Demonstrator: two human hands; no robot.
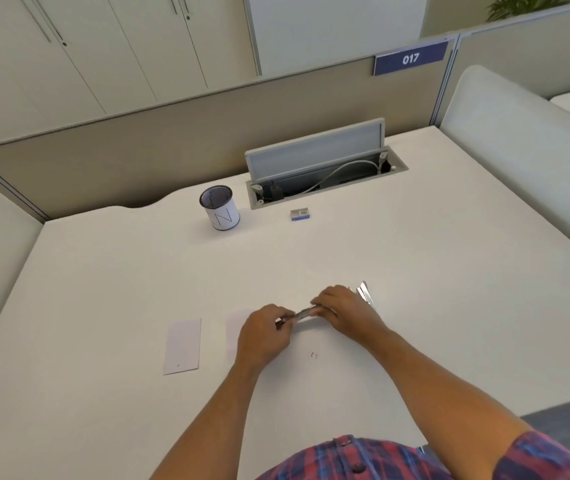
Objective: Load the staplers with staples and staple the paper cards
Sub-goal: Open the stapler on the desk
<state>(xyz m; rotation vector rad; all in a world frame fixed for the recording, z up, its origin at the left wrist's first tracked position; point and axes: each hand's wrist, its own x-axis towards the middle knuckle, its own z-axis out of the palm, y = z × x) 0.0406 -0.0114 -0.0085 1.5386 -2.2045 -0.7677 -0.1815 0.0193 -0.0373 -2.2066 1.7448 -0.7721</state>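
While both hands pinch the stapler (306, 313) — left hand (265, 336), right hand (342, 308) — near the card (183, 346), it looks stiff, slick metal — grip the ends.

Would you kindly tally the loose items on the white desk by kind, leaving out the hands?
Metal stapler, held between both hands: 1
White paper cards: 2, one flat at left, one partly hidden under the left hand
White cylindrical pen cup: 1
Small blue staple box: 1
Loose bent staple: 1
Total: 6
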